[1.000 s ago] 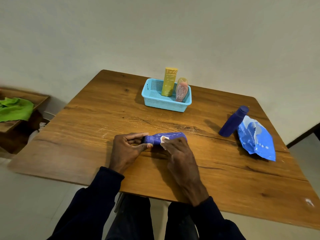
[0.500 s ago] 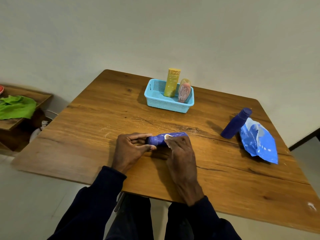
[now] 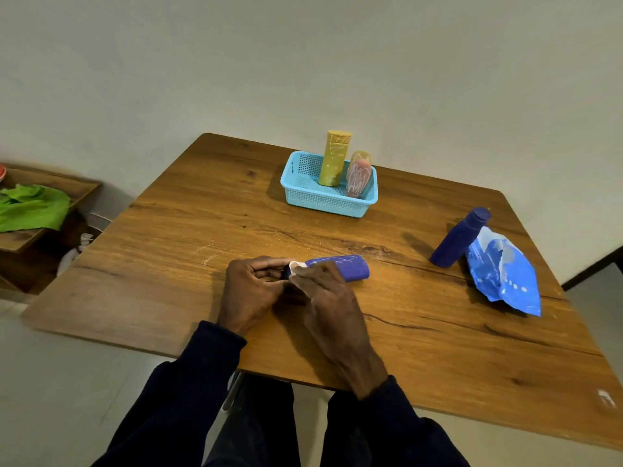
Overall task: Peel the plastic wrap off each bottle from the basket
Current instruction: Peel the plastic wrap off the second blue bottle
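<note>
A purple wrapped bottle (image 3: 344, 268) lies on its side on the wooden table (image 3: 188, 237) in front of me. My left hand (image 3: 251, 291) grips its cap end. My right hand (image 3: 328, 298) pinches a pale flap of wrap at that same end. At the back, a light blue basket (image 3: 313, 197) holds a yellow wrapped bottle (image 3: 334, 159) and a pink wrapped bottle (image 3: 359, 175), both upright. A dark blue bottle (image 3: 460, 238) without wrap stands tilted at the right, leaning against crumpled blue plastic wrap (image 3: 504, 274).
A low wooden shelf (image 3: 40, 230) with a green cloth (image 3: 32, 207) stands left of the table. A pale wall runs behind the table. A small white mark (image 3: 605, 397) shows near the table's front right corner.
My right hand has slid left along the bottle toward the cap end, uncovering more of the purple body. The pale flap of wrap now sits at the cap end between both hands.
</note>
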